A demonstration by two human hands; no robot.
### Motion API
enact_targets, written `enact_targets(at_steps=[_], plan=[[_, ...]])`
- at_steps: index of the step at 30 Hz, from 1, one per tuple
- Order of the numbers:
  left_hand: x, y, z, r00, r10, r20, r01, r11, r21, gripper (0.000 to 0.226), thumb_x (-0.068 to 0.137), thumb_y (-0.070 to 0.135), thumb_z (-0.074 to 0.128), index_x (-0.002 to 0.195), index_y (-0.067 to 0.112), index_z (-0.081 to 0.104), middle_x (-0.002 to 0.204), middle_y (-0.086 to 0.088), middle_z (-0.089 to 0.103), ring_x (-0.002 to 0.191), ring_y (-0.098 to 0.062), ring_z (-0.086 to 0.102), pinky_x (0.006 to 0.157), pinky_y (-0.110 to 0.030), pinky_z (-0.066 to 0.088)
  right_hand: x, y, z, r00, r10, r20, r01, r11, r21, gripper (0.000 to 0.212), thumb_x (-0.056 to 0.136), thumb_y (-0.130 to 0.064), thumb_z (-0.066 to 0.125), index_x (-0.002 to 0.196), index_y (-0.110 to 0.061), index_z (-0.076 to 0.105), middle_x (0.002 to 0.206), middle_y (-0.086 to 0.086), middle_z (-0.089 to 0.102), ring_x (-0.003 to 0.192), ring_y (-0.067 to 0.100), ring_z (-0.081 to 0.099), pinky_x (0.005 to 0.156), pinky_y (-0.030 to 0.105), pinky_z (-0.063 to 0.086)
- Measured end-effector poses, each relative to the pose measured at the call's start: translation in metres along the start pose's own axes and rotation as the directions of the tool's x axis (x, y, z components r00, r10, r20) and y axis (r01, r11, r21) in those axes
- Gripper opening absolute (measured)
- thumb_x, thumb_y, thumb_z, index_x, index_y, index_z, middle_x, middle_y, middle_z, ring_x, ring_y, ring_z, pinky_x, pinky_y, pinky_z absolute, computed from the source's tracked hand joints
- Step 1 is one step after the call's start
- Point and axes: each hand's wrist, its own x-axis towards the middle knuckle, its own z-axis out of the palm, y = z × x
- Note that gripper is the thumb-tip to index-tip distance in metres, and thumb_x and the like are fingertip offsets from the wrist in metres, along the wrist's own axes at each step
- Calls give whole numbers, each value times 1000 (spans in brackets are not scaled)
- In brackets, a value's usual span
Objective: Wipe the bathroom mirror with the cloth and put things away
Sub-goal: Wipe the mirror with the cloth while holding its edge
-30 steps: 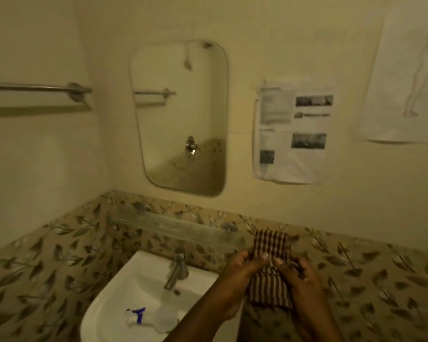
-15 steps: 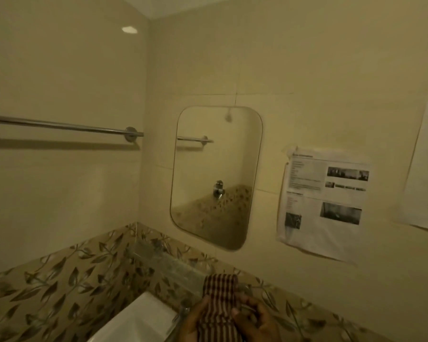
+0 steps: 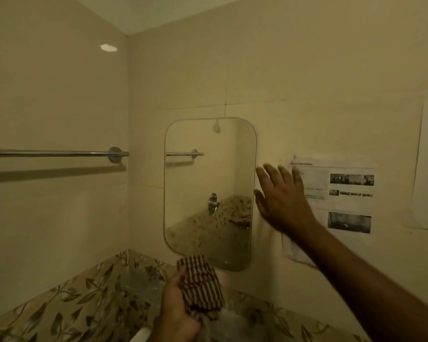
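Brown-striped cloth was bunched in L hand's grip, at mirror btm edge | R hand was up, fingers spread, holding nothing, just R of mirror, over printed sheet | towel rail on L wall

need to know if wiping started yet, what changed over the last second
The right hand let go of the cloth and rose, fingers spread, to just right of the mirror. The left hand now grips the cloth alone, near the mirror's bottom edge. The camera tilted up. Mirror, towel rail and paper stayed put.
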Motion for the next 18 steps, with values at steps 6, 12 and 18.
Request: enact_targets(at_steps=[6,12,18], plan=[[59,111,93,877,475,-75,-469,879,87,52,109,48,49,133,5,66,114,-10,73,95,-25,66,79,-37,53,110,55,9,987,-149,68,162,948,-273,78,104,-66,13,169,-23,10,177,8,9,162,42,2,127,69,-2],[108,218,181,592,805,-52,-754,575,316,79,99,79,36,122,13,72,95,-10,73,78,-29,68,67,-35,57,125,79,34,952,-308,-1,287,890,-353,89,100,-75,18,167,-16,20,175,15,17,162,42,10,126,70,9],[152,255,207,263,940,220,-803,87,589,46,114,35,41,157,21,45,147,-7,62,131,-28,61,99,-32,46,128,87,48,930,-347,-120,282,884,-374,95,98,-76,23,166,-10,24,173,20,19,161,43,13,127,68,11]])
